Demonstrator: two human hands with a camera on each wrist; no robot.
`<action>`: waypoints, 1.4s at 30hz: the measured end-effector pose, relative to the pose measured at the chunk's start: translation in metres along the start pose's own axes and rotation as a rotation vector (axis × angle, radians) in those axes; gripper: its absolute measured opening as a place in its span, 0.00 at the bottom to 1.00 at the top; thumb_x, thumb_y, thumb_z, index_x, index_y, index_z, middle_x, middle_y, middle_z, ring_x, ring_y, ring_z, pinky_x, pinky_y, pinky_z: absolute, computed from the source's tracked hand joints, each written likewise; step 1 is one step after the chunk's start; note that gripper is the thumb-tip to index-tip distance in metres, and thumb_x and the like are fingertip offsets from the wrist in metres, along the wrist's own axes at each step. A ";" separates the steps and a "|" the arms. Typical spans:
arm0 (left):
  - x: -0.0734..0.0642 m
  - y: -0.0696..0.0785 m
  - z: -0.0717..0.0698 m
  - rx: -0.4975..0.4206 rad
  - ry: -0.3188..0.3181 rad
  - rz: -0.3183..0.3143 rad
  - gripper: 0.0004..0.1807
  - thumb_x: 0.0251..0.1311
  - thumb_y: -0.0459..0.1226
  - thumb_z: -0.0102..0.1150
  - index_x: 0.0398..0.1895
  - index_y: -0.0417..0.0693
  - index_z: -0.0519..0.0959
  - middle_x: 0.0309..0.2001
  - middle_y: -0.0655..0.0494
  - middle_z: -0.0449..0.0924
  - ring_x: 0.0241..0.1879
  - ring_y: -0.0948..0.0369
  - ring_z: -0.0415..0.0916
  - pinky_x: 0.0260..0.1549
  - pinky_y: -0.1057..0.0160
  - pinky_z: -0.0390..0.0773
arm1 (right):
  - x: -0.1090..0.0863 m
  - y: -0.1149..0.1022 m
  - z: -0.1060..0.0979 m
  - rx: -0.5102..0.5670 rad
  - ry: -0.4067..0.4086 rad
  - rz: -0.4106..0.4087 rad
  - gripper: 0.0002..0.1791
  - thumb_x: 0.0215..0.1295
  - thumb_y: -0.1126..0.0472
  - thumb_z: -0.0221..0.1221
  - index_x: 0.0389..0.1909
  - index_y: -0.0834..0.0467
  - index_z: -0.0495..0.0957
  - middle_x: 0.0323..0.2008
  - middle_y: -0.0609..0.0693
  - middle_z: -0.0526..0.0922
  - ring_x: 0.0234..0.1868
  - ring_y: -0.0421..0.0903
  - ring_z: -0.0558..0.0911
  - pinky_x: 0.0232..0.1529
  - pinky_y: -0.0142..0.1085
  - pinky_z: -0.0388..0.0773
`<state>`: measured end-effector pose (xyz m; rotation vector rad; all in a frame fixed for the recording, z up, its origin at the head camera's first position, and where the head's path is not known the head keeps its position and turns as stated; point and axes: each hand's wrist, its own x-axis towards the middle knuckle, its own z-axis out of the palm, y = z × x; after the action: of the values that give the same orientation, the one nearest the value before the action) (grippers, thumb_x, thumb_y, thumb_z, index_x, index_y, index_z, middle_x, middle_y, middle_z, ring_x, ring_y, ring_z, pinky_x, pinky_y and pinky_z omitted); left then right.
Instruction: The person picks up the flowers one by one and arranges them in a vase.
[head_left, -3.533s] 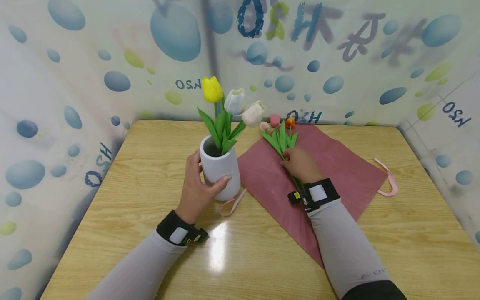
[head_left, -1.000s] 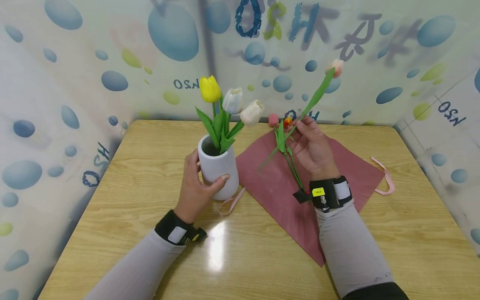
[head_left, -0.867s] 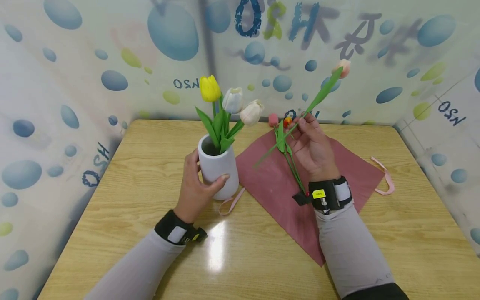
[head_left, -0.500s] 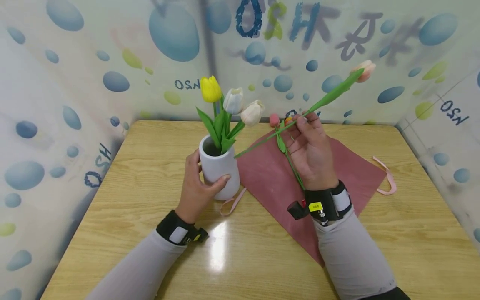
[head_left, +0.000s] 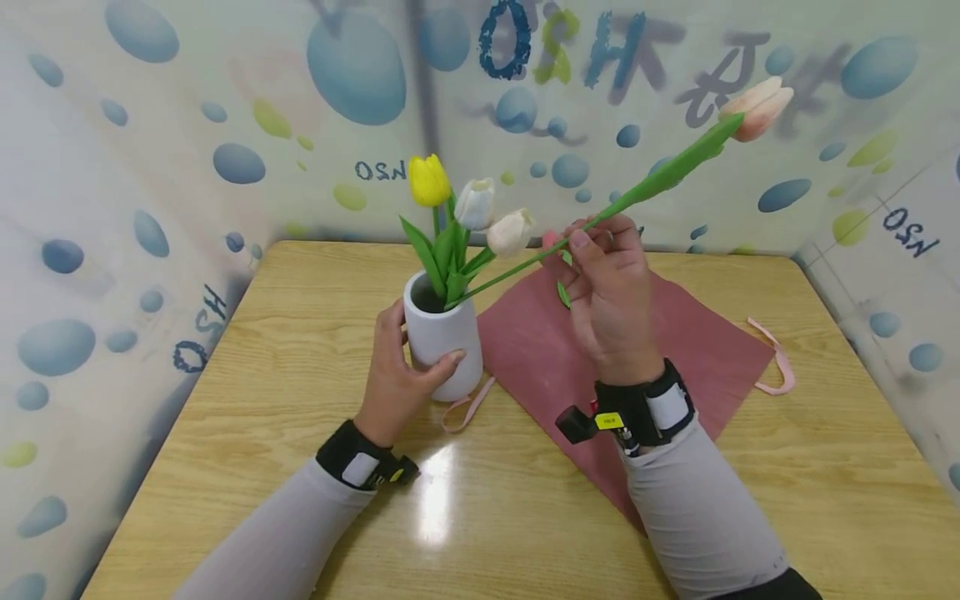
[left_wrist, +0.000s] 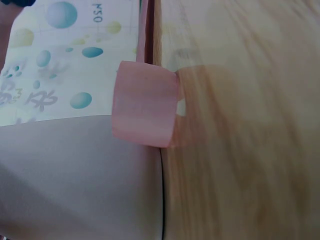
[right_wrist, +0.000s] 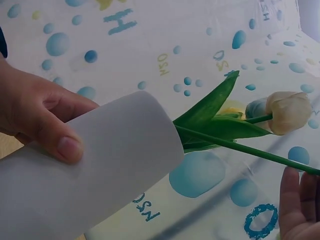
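Observation:
My left hand grips a white vase that stands on the table, fingers behind it and thumb across its front. In the vase are a yellow tulip, a white tulip and a cream tulip. With fingertips and thumb my right hand pinches the stem of a pale pink tulip, its bloom slanting up to the right. The lower stem end is at the vase mouth; the right wrist view shows this stem running in at the rim, beside the green leaves.
A dark pink wrapping sheet lies on the table, right of the vase. Behind my right hand, a pink tulip on the sheet is mostly hidden. A pink ribbon trails at the sheet's right corner; another ribbon lies near the vase base.
My right hand picked the pale pink tulip off the sheet, tilted it bloom-up to the right, and moved it left until its stem end reached the vase mouth. The left hand stayed on the vase.

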<state>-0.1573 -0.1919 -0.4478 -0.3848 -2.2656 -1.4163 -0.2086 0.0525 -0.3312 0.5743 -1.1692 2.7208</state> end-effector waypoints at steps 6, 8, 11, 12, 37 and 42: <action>0.000 -0.001 0.001 -0.006 0.001 0.005 0.53 0.54 0.39 0.79 0.80 0.55 0.57 0.67 0.45 0.65 0.66 0.54 0.63 0.61 0.41 0.72 | 0.000 0.007 0.011 -0.104 -0.069 -0.012 0.13 0.75 0.77 0.50 0.45 0.54 0.74 0.42 0.48 0.81 0.44 0.44 0.84 0.50 0.38 0.87; 0.001 -0.001 0.001 -0.005 0.004 0.007 0.53 0.54 0.39 0.79 0.80 0.55 0.57 0.67 0.45 0.65 0.65 0.54 0.63 0.60 0.41 0.73 | 0.000 0.009 0.014 -0.144 -0.083 -0.008 0.14 0.74 0.77 0.50 0.45 0.54 0.75 0.42 0.47 0.81 0.45 0.44 0.85 0.51 0.38 0.87; 0.001 -0.001 0.000 -0.002 0.010 0.012 0.53 0.53 0.39 0.79 0.80 0.53 0.57 0.67 0.45 0.65 0.65 0.54 0.64 0.60 0.41 0.73 | 0.001 0.012 0.018 -0.210 -0.117 0.000 0.14 0.75 0.76 0.51 0.47 0.53 0.75 0.44 0.47 0.81 0.47 0.43 0.85 0.52 0.38 0.86; 0.001 -0.001 0.000 -0.001 0.011 0.013 0.53 0.53 0.39 0.79 0.80 0.53 0.57 0.67 0.44 0.65 0.65 0.54 0.64 0.60 0.41 0.73 | 0.002 0.013 0.020 -0.229 -0.129 0.004 0.15 0.75 0.76 0.51 0.48 0.53 0.75 0.44 0.47 0.81 0.47 0.43 0.85 0.52 0.38 0.86; 0.001 -0.001 0.000 0.010 0.017 0.027 0.53 0.53 0.38 0.79 0.79 0.50 0.57 0.67 0.42 0.65 0.64 0.52 0.65 0.59 0.40 0.76 | 0.000 0.035 0.040 -0.764 -0.357 0.021 0.12 0.69 0.70 0.64 0.49 0.67 0.76 0.50 0.59 0.81 0.51 0.44 0.79 0.50 0.39 0.80; 0.001 -0.002 0.000 0.007 0.021 0.041 0.53 0.52 0.37 0.80 0.79 0.49 0.57 0.67 0.42 0.65 0.65 0.52 0.64 0.60 0.41 0.76 | -0.001 0.033 0.043 -0.808 -0.371 0.060 0.14 0.69 0.68 0.64 0.53 0.66 0.76 0.51 0.59 0.82 0.53 0.47 0.81 0.53 0.43 0.82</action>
<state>-0.1595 -0.1925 -0.4490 -0.4102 -2.2329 -1.3860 -0.2038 -0.0015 -0.3267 0.9137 -2.2052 1.9326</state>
